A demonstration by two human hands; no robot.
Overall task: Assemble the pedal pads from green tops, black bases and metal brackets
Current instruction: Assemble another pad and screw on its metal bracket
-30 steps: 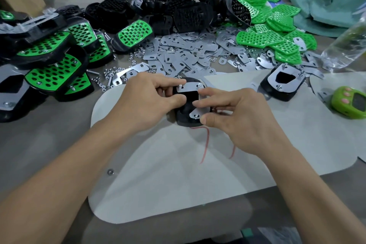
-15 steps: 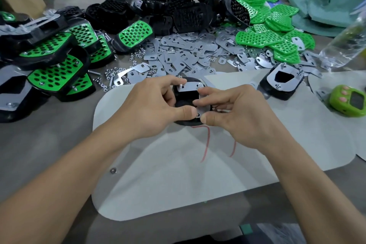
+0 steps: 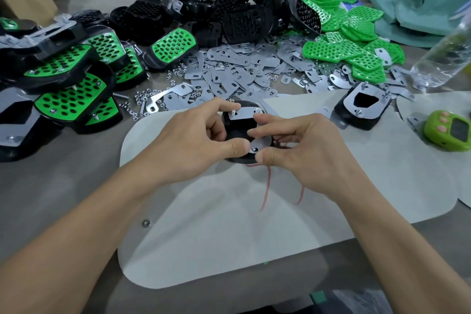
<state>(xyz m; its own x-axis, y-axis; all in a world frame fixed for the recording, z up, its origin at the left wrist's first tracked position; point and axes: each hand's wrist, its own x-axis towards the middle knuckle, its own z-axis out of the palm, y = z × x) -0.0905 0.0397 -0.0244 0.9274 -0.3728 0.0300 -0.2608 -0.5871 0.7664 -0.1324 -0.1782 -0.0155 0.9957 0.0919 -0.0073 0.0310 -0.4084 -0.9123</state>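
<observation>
Both left hand and right hand pinch the black base in their fingers — open mat nearside.

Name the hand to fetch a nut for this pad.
Left hand, probably: the loose nuts lie on its side of the pedal pad, while the right hand pinches the metal bracket near its lower hole.

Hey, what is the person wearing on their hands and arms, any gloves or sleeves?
Nothing visible. The left hand and right hand are ungloved, with no rings or watch in view, and both forearms are sleeveless to the picture's edge.
</observation>
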